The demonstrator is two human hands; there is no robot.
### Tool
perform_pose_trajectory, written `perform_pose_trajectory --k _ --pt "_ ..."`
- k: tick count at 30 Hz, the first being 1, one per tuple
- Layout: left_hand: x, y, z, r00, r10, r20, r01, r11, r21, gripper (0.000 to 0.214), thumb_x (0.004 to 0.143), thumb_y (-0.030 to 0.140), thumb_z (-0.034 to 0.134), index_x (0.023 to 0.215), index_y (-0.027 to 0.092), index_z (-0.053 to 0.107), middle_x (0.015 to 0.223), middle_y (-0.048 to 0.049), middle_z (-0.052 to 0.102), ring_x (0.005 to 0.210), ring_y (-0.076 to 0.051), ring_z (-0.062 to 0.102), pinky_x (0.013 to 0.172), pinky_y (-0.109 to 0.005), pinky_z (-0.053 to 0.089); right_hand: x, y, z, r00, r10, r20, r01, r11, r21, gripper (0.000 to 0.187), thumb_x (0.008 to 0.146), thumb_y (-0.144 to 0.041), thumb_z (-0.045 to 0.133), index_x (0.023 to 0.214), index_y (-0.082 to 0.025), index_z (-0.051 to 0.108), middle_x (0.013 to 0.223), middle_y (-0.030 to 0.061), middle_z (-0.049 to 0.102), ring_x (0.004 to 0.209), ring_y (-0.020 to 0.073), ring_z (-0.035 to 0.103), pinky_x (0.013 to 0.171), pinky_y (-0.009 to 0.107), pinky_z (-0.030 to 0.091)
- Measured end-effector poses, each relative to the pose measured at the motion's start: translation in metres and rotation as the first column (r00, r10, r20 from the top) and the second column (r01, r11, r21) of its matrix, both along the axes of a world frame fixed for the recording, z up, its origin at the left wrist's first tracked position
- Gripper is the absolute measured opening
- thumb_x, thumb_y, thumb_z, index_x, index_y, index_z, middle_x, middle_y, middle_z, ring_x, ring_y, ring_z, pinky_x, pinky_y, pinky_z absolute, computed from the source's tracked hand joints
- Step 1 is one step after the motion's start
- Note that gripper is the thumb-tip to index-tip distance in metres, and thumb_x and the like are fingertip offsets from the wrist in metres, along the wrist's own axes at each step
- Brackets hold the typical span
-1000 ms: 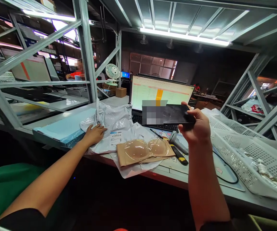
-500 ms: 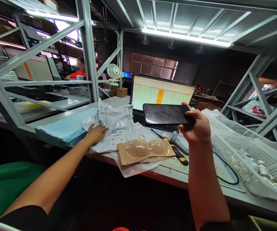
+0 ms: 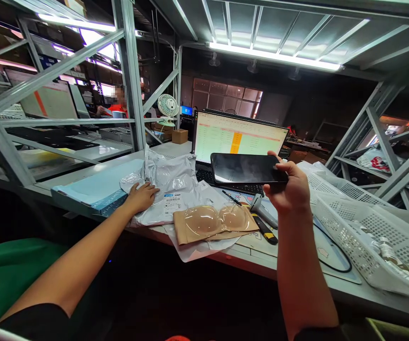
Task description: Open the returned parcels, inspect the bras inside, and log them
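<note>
One spread left hand (image 3: 142,196) rests on a crinkled plastic mailer (image 3: 174,170), the right hand (image 3: 291,184) pinches a flat, glossy phone (image 3: 245,168) right of the mailer, a moulded beige bra (image 3: 204,221) lies at its front right, and the mailer's barcode label (image 3: 173,203) is unreadably small.

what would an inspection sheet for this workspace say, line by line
Surface: white table with a printed mat
Job's things: phone, beige bra, white bag with a barcode label
Clutter: scanner, cutter and pen near the bra; blue box at left
Hands: left hand resting on the bag; right hand holding the phone up
Cables: black cable looping over the mat
Surroundings: monitor, fan, metal frame, white basket, another person in red
</note>
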State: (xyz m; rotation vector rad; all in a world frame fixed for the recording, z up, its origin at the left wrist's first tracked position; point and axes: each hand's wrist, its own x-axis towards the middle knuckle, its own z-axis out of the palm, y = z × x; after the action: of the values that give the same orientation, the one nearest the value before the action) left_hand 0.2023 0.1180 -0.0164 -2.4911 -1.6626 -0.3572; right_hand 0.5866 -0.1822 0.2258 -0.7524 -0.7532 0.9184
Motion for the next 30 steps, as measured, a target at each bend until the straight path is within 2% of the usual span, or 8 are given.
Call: perform_pose_trajectory --k 10,16,18,20,22,24,27,30 --pt "0.005 -0.015 0.008 0.999 -0.003 0.046 0.001 1.000 0.024 0.056 0.097 0.022 0.038 0.141 0.018 0.073 0.156 -0.0150 0.063 0.157 -0.035 0.045 0.130 -0.066 0.019 -0.001 0.000 -0.001 1.000 -0.005 -0.023 0.005 1.000 0.012 0.049 0.065 -0.026 0.065 0.113 -0.020 0.072 0.092 0.0032 0.065 0.067 0.0159 0.064 0.030 0.018 0.043" --pt "0.025 -0.059 0.048 0.947 -0.118 0.299 0.043 0.968 0.249 0.052 0.105 0.044 0.041 0.133 0.014 0.074 0.149 -0.0195 0.067 0.156 -0.038 0.046 0.133 -0.064 0.016 -0.014 -0.023 -0.041 0.991 0.129 -0.032 -0.119 0.972 0.202 0.047 0.074 -0.031 0.072 0.121 -0.031 0.063 0.104 0.0006 0.071 0.087 0.0229 0.075 0.054 0.035 0.069" --pt "0.051 -0.110 0.056 0.749 -0.372 0.549 0.215 0.919 0.330 0.071 0.095 0.074 0.057 0.139 0.020 0.069 0.148 -0.0166 0.068 0.152 -0.040 0.050 0.131 -0.063 0.026 -0.030 -0.038 -0.070 0.980 0.191 -0.062 -0.172 0.958 0.228 0.044 0.079 -0.030 0.073 0.121 -0.034 0.061 0.115 -0.0003 0.073 0.105 0.0258 0.075 0.072 0.048 0.073" --pt "0.085 -0.177 0.057 0.359 -0.484 0.798 0.473 0.831 0.292 0.112 0.072 0.098 0.065 0.156 0.024 0.055 0.156 -0.0165 0.061 0.152 -0.043 0.050 0.127 -0.061 0.039 -0.052 -0.054 -0.105 0.958 0.263 -0.114 -0.239 0.952 0.193 0.041 0.084 -0.032 0.073 0.123 -0.036 0.060 0.124 0.0000 0.072 0.118 0.0277 0.073 0.084 0.057 0.071" --pt "0.120 -0.245 0.054 -0.088 -0.285 0.954 0.637 0.721 0.274 0.126 0.064 0.109 0.058 0.163 0.033 0.044 0.160 -0.0142 0.057 0.151 -0.041 0.052 0.119 -0.057 0.050 -0.076 -0.072 -0.142 0.932 0.318 -0.173 -0.299 0.946 0.130 0.039 0.087 -0.035 0.075 0.123 -0.037 0.059 0.129 0.0008 0.072 0.123 0.0281 0.071 0.092 0.059 0.069" --pt "0.147 -0.297 0.051 -0.397 0.044 0.917 0.715 0.641 0.279 0.118 0.068 0.109 0.053 0.163 0.040 0.040 0.156 -0.0118 0.061 0.142 -0.040 0.061 0.110 -0.057 0.058 -0.097 -0.091 -0.176 0.917 0.334 -0.219 -0.325 0.943 0.076 0.038 0.087 -0.040 0.078 0.121 -0.036 0.059 0.126 0.0006 0.073 0.120 0.0266 0.073 0.098 0.056 0.066" --pt "0.160 -0.331 0.046 -0.468 0.399 0.788 0.803 0.565 0.191 0.117 0.074 0.110 0.042 0.153 0.025 0.053 0.129 -0.0166 0.076 0.122 -0.039 0.074 0.096 -0.053 0.065 -0.111 -0.119 -0.216 0.926 0.310 -0.214 -0.329 0.942 -0.060 0.041 0.089 -0.049 0.078 0.123 -0.034 0.060 0.122 0.0018 0.075 0.109 0.0247 0.076 0.099 0.051 0.065" --pt "0.153 -0.337 0.038 -0.310 0.625 0.716 0.926 0.370 0.078 0.110 0.082 0.105 0.039 0.139 0.014 0.064 0.115 -0.0191 0.080 0.111 -0.038 0.078 0.093 -0.051 0.066 -0.106 -0.145 -0.235 0.927 0.348 -0.138 -0.371 0.900 -0.228 0.060 0.087 -0.053 0.080 0.138 -0.030 0.060 0.127 0.0070 0.075 0.109 0.0279 0.076 0.097 0.048 0.066"
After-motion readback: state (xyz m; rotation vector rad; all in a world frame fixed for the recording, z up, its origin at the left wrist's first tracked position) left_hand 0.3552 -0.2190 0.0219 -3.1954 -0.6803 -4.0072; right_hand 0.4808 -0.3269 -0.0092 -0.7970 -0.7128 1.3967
